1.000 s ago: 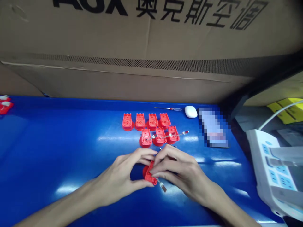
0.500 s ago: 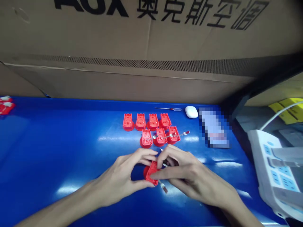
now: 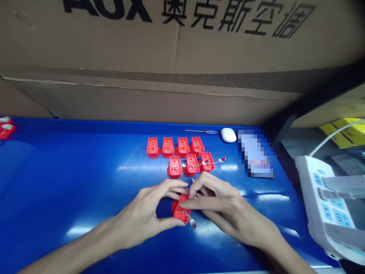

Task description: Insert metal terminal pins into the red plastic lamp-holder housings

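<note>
A red plastic housing [image 3: 181,210] is between my hands, its hollow side facing up. A short cable with a metal-tipped white plug [image 3: 192,222] sticks out from its lower right end. My left hand [image 3: 151,209] grips the housing between thumb and fingers, from its top and bottom ends. My right hand [image 3: 221,205] has its thumb on the upper part of the housing and its index finger curled at the upper right edge; what its fingertips pinch there is hidden. Just beyond stand three housings with cables, the nearest-left one [image 3: 175,167] among them.
Four more red housings, one at the left end [image 3: 153,147], form a back row. Behind them lie a screwdriver [image 3: 209,132], a white rounded case [image 3: 228,135] and a blurred phone [image 3: 255,154]. A power strip [image 3: 327,205] is at right, a cardboard box [image 3: 142,102] behind.
My right thumb has moved up along the housing, uncovering its middle. The plug at the lower right has shifted slightly left and up. My left hand keeps its hold.
</note>
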### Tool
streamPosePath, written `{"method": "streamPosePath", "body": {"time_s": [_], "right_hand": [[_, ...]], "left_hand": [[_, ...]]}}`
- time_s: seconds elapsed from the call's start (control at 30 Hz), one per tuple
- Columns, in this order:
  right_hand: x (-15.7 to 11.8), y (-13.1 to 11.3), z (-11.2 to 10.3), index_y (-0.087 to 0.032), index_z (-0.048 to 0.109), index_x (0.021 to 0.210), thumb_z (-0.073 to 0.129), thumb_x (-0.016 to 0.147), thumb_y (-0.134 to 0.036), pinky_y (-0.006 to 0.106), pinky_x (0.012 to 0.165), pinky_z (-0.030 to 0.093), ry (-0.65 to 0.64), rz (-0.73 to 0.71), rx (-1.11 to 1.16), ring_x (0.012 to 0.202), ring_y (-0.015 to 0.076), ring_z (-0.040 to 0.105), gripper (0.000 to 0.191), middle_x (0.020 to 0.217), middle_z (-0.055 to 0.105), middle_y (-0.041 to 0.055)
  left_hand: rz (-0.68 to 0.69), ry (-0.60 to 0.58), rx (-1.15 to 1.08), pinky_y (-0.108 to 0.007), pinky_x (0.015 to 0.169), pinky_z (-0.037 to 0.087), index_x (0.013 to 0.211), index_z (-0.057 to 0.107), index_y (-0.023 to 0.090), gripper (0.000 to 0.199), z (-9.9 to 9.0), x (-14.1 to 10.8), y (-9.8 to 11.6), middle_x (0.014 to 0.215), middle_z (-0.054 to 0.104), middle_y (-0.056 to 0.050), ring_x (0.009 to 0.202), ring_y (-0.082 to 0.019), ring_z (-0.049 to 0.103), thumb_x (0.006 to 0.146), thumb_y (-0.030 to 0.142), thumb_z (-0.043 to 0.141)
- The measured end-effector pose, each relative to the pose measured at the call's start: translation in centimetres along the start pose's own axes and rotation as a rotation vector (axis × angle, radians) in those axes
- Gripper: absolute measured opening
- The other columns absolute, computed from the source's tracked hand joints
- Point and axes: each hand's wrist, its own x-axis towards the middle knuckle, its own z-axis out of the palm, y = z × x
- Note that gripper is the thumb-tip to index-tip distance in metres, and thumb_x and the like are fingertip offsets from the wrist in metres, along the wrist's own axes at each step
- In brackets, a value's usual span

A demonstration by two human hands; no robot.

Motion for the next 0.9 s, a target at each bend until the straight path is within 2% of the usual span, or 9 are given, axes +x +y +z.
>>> {"method": "streamPosePath", "body": {"time_s": [0.1,0.2,0.33,0.4,0.47,0.53,0.63,0.77,0.9], "right_hand": [[-0.1,0.0,-0.1,-0.03,0.081,0.126,0.06,0.11,-0.012,0.034,0.084,0.052,0.059,-0.015,0.023,0.101,0.0198,0.064,0.032,0.117,0.066,0.0074],[-0.3,0.2,-0.2,-0.027,0.082,0.121,0.06,0.108,-0.009,0.035,0.081,0.053,0.126,-0.03,0.001,0.098,0.0207,0.065,0.03,0.114,0.066,0.0083],[-0.3,0.5,-0.6,-0.025,0.083,0.113,0.059,0.105,-0.005,0.035,0.077,0.056,0.253,-0.06,-0.04,0.094,0.0205,0.069,0.032,0.106,0.069,0.0078],[-0.3,0.4,-0.7,-0.023,0.083,0.108,0.06,0.103,-0.003,0.034,0.075,0.058,0.333,-0.081,-0.085,0.091,0.0204,0.071,0.031,0.102,0.07,0.0075],[-0.3,0.3,-0.8,-0.023,0.084,0.104,0.061,0.101,-0.001,0.034,0.073,0.057,0.439,-0.092,-0.149,0.087,0.0197,0.072,0.031,0.099,0.071,0.0066],[-0.3,0.3,-0.8,-0.024,0.085,0.099,0.063,0.098,0.0,0.035,0.071,0.055,0.593,-0.06,-0.222,0.083,0.0191,0.071,0.033,0.097,0.072,0.005],[-0.2,0.3,-0.8,-0.027,0.085,0.09,0.063,0.099,-0.005,0.037,0.072,0.051,0.858,0.062,-0.313,0.081,0.0196,0.07,0.033,0.094,0.073,0.0032],[0.1,0.6,-1.3,-0.025,0.084,0.087,0.066,0.1,-0.012,0.038,0.07,0.048,1.093,0.18,-0.359,0.084,0.0222,0.069,0.026,0.09,0.072,0.0037],[0.3,1.0,-2.0,-0.023,0.083,0.091,0.066,0.1,-0.017,0.035,0.063,0.046,1.11,0.252,-0.33,0.075,0.0193,0.065,0.02,0.094,0.072,0.0046]], "left_hand": [[0.029,-0.014,0.042,-0.038,0.11,0.065,0.152,0.055,0.033,0.07,0.0,-0.2,-0.3,0.141,0.076,-0.005,0.126,-0.022,0.078,0.092,0.027,0.09],[0.094,0.011,0.19,-0.037,0.104,0.066,0.154,0.052,0.033,0.07,-0.1,-0.5,-0.3,0.139,0.075,-0.006,0.121,-0.023,0.078,0.094,0.028,0.088],[0.368,0.055,0.361,-0.037,0.102,0.065,0.142,0.057,0.026,0.056,-0.3,-0.7,0.1,0.129,0.076,-0.01,0.116,-0.023,0.078,0.094,0.018,0.082],[0.512,0.145,0.373,-0.036,0.1,0.066,0.134,0.059,0.023,0.052,-0.3,-0.7,0.3,0.127,0.077,-0.011,0.113,-0.023,0.078,0.09,0.014,0.084],[0.554,0.303,0.388,-0.036,0.098,0.067,0.132,0.06,0.022,0.055,-0.4,-0.5,0.3,0.128,0.077,-0.012,0.114,-0.024,0.078,0.085,0.011,0.088],[0.505,0.485,0.435,-0.039,0.1,0.066,0.131,0.061,0.022,0.056,-0.7,-0.2,0.3,0.128,0.077,-0.011,0.118,-0.026,0.077,0.084,0.011,0.09],[0.282,0.646,0.489,-0.044,0.106,0.064,0.131,0.064,0.026,0.045,-1.8,0.4,0.1,0.131,0.076,-0.007,0.12,-0.025,0.076,0.092,0.019,0.087],[0.062,0.649,0.432,-0.043,0.095,0.068,0.132,0.065,0.029,0.044,-3.3,0.8,0.3,0.126,0.077,-0.004,0.103,-0.023,0.08,0.094,0.035,0.087],[-0.004,0.586,0.45,-0.044,0.097,0.067,0.134,0.065,0.031,0.048,-3.7,0.5,0.6,0.123,0.079,-0.002,0.104,-0.024,0.079,0.092,0.039,0.088]]}}
